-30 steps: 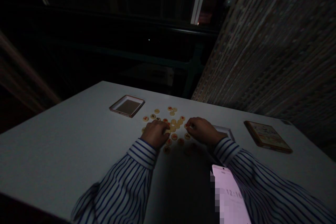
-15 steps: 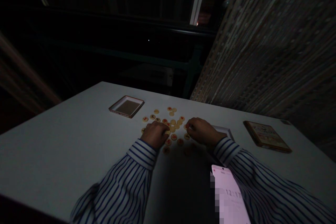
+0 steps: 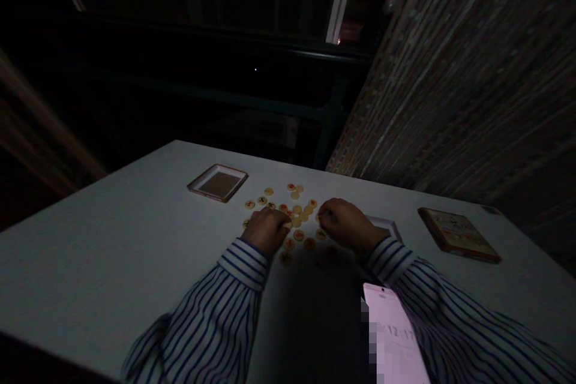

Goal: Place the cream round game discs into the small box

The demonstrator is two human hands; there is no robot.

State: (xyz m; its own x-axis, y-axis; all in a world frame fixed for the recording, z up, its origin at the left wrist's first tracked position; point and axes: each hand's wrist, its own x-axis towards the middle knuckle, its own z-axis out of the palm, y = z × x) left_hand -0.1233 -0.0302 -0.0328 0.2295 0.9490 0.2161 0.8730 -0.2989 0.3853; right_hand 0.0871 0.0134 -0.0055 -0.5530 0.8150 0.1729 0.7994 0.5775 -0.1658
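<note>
Many round, pale wooden xiangqi pieces [image 3: 298,235] lie scattered on the white table, some showing red or black characters, others blank side up. At the left of the cluster, my left hand [image 3: 267,231] is closed, its thumb and fingertips on a piece [image 3: 287,225]. My right hand [image 3: 347,224] is curled at the right side, thumb and finger pinched at the edge of another piece [image 3: 317,218]. The hand covers part of that piece. A few pieces near the front lie in deep shadow.
A shallow open box half [image 3: 193,188] sits back left. Behind my right wrist is a pale-rimmed tray [image 3: 390,225], partly hidden. A box with a printed top [image 3: 461,233] lies at right. A lit phone [image 3: 396,333] is in front, below my right forearm. A bead curtain [image 3: 396,102] hangs behind.
My right hand has shifted slightly upward, its fingers still curled by the same piece. My left hand and the scattered pieces stay nearly where they were.
</note>
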